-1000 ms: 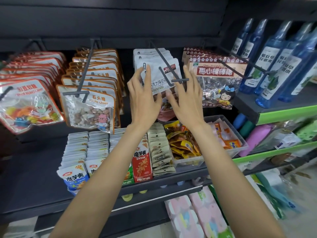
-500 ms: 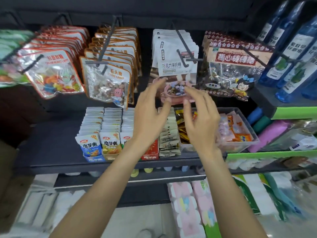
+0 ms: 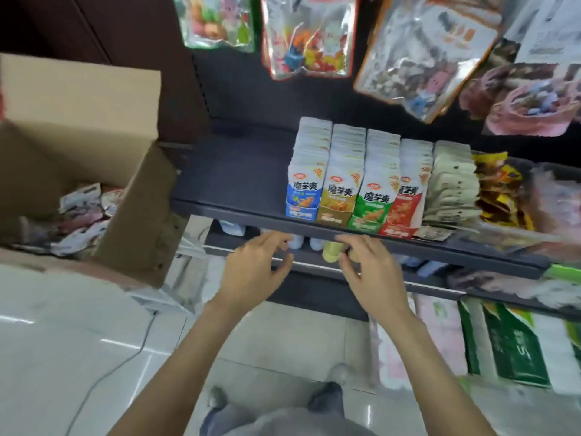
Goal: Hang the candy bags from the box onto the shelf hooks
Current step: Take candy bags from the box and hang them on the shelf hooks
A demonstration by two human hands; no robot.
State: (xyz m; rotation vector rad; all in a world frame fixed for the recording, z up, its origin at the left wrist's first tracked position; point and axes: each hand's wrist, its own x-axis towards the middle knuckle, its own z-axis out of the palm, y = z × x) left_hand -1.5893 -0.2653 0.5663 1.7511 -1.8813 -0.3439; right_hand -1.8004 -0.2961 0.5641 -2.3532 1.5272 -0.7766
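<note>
Clearly the job is only part done. Taking the dark shelf (image 3: 239, 171) as the landmark, the biggest thing beside it is the cardboard box (image 3: 135, 215), standing open just to its left, flaps up. Down inside the box lies a loose heap of candy bags (image 3: 85, 209) — several of them, white and pink, though blur hides how many. Those are what is left to hang.

Above the shelf, along the top of the view, hanging candy bags (image 3: 309, 36) already dangle in a row: a greenish one, a bright cartoon one, a clear one with brown sweets and, far right, a pink-printed one. The hooks themselves are out of frame, so how full each one is cannot be told. On the shelf stand tight rows of snack packets (image 3: 352, 196) in blue, tan, green and red fronts, with grey and yellow packs to their right; these look like no part of the task.

Smallest come the hands, both just below the shelf's front edge and in front of the lower tier. The left hand (image 3: 254, 272) is empty, fingers loosely curled with the thumb apart, touching nothing that I can make out. The right hand (image 3: 367, 269) is likewise empty — fingers bent and relaxed, tips near the pale bottles (image 3: 330, 250) under the shelf but seemingly not on them. Neither pinches a bag, so my reading is that the next move is a reach left into the box for another one.
</note>
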